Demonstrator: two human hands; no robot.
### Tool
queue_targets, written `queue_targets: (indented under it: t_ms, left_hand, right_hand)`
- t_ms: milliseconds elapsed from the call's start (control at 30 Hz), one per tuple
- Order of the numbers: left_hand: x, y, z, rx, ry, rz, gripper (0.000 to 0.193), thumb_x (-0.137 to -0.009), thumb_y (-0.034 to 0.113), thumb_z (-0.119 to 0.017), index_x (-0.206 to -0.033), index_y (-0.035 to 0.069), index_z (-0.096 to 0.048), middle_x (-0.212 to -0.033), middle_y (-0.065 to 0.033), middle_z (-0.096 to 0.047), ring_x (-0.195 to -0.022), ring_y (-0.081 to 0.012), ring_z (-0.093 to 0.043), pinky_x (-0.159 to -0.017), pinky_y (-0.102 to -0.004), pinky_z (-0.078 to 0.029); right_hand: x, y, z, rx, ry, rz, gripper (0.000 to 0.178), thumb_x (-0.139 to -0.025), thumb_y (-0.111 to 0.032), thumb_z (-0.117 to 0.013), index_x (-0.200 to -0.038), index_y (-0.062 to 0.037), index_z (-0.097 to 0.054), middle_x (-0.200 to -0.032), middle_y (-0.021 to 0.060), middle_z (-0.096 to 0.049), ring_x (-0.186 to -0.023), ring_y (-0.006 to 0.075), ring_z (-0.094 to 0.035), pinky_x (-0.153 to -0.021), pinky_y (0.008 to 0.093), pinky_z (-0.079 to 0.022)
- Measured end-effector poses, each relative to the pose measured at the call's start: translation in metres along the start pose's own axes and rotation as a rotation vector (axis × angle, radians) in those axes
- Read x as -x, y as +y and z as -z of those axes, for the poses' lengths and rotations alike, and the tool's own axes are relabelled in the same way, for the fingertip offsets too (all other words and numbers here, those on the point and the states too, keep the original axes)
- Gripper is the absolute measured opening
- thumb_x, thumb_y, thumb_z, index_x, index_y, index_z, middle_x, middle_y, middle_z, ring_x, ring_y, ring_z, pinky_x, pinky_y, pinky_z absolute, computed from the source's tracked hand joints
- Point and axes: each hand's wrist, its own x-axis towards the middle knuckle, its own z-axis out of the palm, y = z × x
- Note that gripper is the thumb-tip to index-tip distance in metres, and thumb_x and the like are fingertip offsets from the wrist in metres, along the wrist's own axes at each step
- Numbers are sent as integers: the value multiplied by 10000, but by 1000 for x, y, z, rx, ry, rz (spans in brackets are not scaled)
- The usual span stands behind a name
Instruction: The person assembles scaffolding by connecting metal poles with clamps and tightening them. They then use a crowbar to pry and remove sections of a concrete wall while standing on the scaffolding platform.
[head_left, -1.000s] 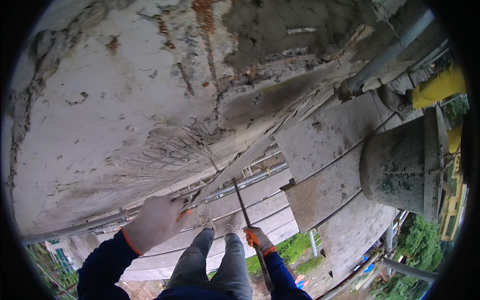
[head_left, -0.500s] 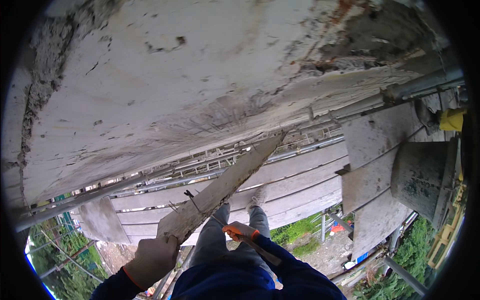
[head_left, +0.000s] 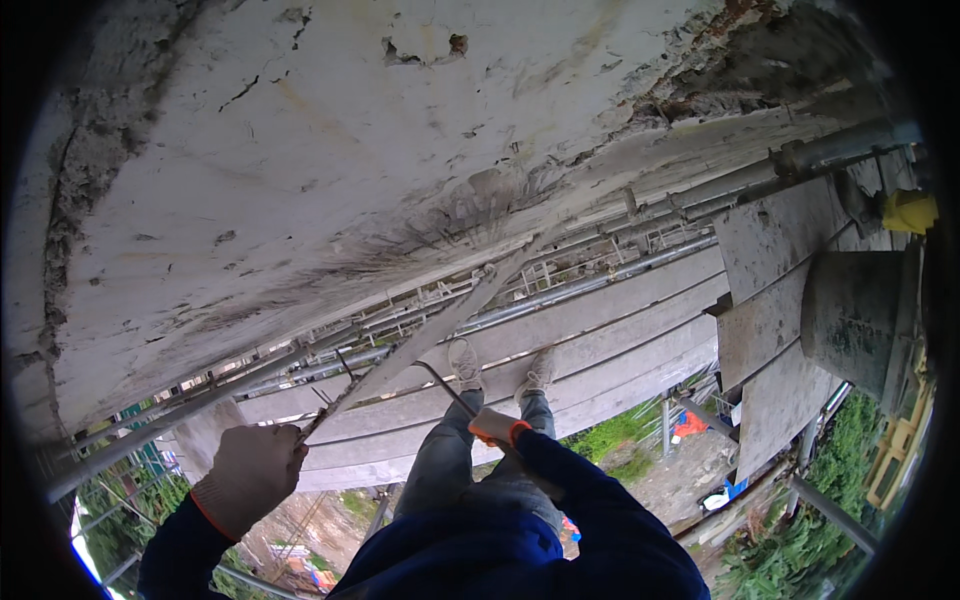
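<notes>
My left hand point(head_left: 247, 478), in a pale knitted glove with an orange cuff edge, grips the near end of a long weathered wooden board point(head_left: 432, 328). The board slants away to the right toward the concrete face and shows nearly edge-on. Dark nails point(head_left: 346, 366) stick out of it near my left hand. My right hand point(head_left: 492, 428), gloved in pale and orange, is closed around a metal bar with a hooked tip point(head_left: 436, 377). Its hooked end lies just right of the board; whether the two touch I cannot tell. The bar's rear end is partly hidden by my hand and sleeve.
A rough, cracked concrete face point(head_left: 330, 160) fills the upper view. My feet are on scaffold planks point(head_left: 620, 310) with gaps between them. Scaffold tubes point(head_left: 640, 265) run along the wall. A dark bucket-like container point(head_left: 855, 320) stands at right. Ground and greenery point(head_left: 810, 500) lie far below.
The board has turned from showing its broad face to nearly edge-on. My left hand has moved left and slightly up with it. My right hand and the hooked bar have risen slightly.
</notes>
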Motion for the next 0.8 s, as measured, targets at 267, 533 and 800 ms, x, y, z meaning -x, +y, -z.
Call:
queue_targets:
  t_ms: [267, 533, 800]
  left_hand:
    - [7, 24, 60, -66, -54, 43, 303, -901, 286, -740, -779, 27, -641, -636, -178, -624, -614, -387, -648, -614, -488, -510]
    - [-34, 29, 32, -150, 111, -37, 282, -865, 260, -750, -739, 32, -644, -654, -210, -643, -642, -410, -660, -634, -515, -518]
    - [-140, 2, -49, -235, 181, -212, 184, -878, 226, -701, -803, 60, -675, -745, -170, -694, -718, -379, -698, -663, -501, -538]
  right_hand:
    - [15, 55, 12, 327, 72, 202, 177, -808, -176, -734, -689, -61, -670, -603, 84, -628, -536, 213, -630, -446, 376, -456]
    - [59, 140, 39, 445, 343, 38, 125, -720, -189, -793, -669, -102, -719, -667, 115, -702, -577, 296, -692, -520, 437, -519]
    - [189, 163, 55, -464, 733, -341, 270, -887, -169, -599, -655, -31, -592, -574, 124, -574, -453, 242, -582, -428, 388, -444]
